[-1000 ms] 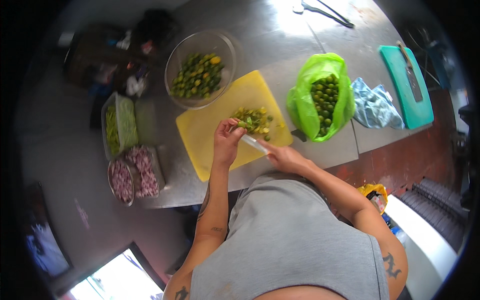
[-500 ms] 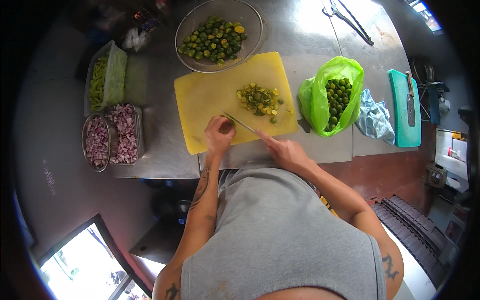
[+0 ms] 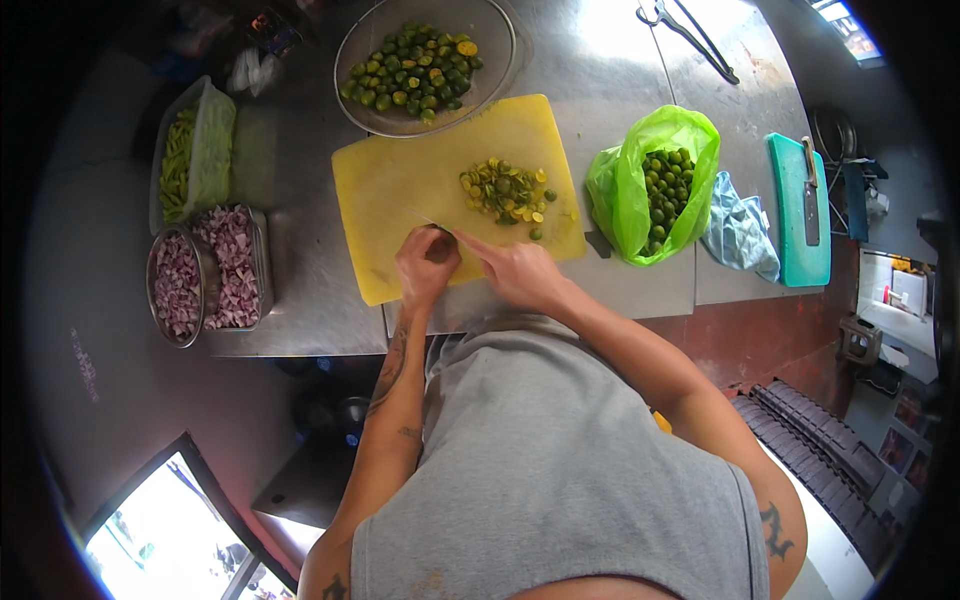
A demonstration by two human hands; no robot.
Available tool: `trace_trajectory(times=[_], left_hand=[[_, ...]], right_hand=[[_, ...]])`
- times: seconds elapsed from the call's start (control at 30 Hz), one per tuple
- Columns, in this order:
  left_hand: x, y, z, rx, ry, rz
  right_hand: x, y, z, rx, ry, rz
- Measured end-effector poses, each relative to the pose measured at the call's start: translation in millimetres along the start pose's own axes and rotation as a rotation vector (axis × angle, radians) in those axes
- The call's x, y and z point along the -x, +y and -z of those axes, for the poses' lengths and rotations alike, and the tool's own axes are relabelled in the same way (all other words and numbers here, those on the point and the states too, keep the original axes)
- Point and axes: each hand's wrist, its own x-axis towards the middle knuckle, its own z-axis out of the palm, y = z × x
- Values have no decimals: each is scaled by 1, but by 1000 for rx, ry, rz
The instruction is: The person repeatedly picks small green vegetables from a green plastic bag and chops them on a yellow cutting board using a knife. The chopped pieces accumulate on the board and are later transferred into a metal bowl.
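My left hand (image 3: 422,272) is closed around a small green citrus fruit (image 3: 437,231), mostly hidden by the fingers, over the near edge of the yellow cutting board (image 3: 385,200). My right hand (image 3: 522,274) grips a knife (image 3: 428,219), its index finger stretched along it and its handle hidden. The thin blade reaches across the fruit at my left fingertips. Small cut green-and-yellow citrus pieces (image 3: 503,188) lie heaped on the board's right half. Behind the board, a mesh strainer (image 3: 345,75) holds green citrus fruits (image 3: 415,75). To the right, a bright green plastic bag (image 3: 615,190) holds more whole ones (image 3: 668,195).
At left stand a metal bowl (image 3: 211,285) and a clear tub (image 3: 266,265) of chopped red onion, and a container (image 3: 222,150) of green slices. At right lie a blue cloth (image 3: 740,230), a teal board (image 3: 790,240) with a knife (image 3: 810,200), and tongs (image 3: 700,40) farther back.
My right hand has moved left and closer to my left hand, carrying the knife onto the fruit. The whole view has shifted slightly.
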Motion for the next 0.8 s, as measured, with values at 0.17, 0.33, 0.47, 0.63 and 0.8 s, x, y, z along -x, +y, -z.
trace_trajectory(times=[0.17,0.33,0.47,0.63,0.8], left_hand=[[4,-1,-3,-5,53,-21],[8,-4,-4,-36,26,-12],[14,0,-6,154,29,154],[-22,6,18,650,12,389],[-140,1,39,163,-54,178]], right_hand=[[1,4,3,-11,-38,-23],[59,25,32,-86,-155,-100],[68,32,28,-177,-84,-145],[65,30,20,-140,-77,-278],[65,33,19,-127,-21,-228]])
